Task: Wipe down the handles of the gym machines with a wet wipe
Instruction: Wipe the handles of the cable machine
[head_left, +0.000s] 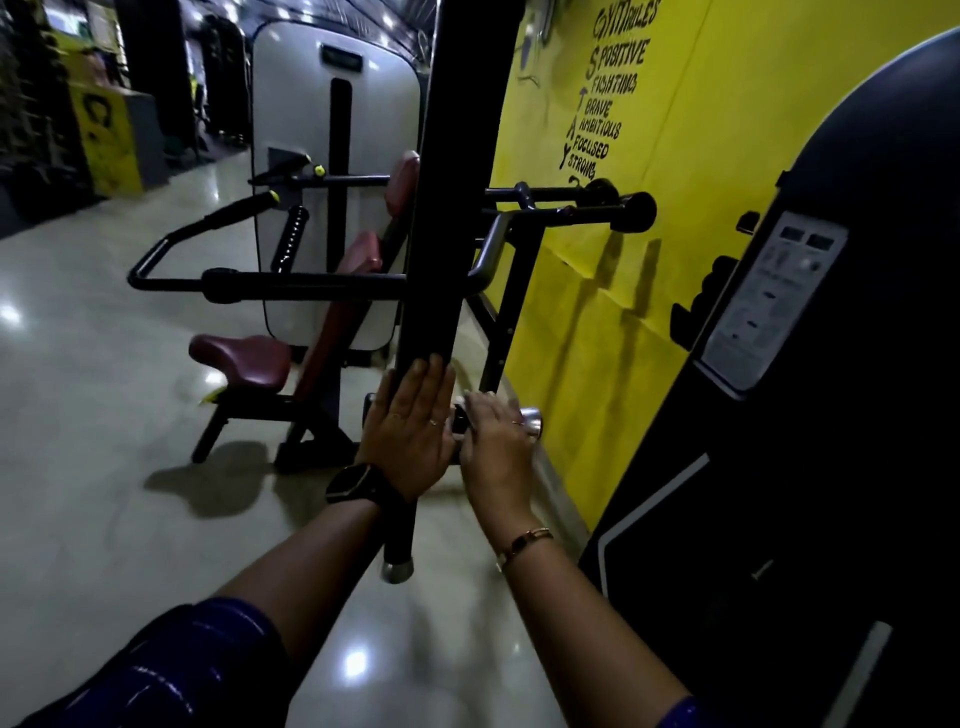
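Note:
My left hand (410, 441) lies flat, fingers straight, against the lower part of a black upright bar (441, 234) of a gym machine. Below that hand the bar ends in a black grip with a silver end cap (397, 567). My right hand (493, 441) curls over a short horizontal handle; its silver end cap (532, 420) pokes out past my fingers. A small pale edge (470, 399) shows at my right fingertips. I cannot tell whether it is a wet wipe. The handle itself is mostly hidden under the hand.
A yellow wall (675, 234) with black lettering runs along the right. A dark machine housing (831, 415) stands close at the right. Behind the bar is a machine with maroon seat (244, 361), white shroud (296, 104) and black arms (291, 280). Glossy floor (104, 415) spreads left.

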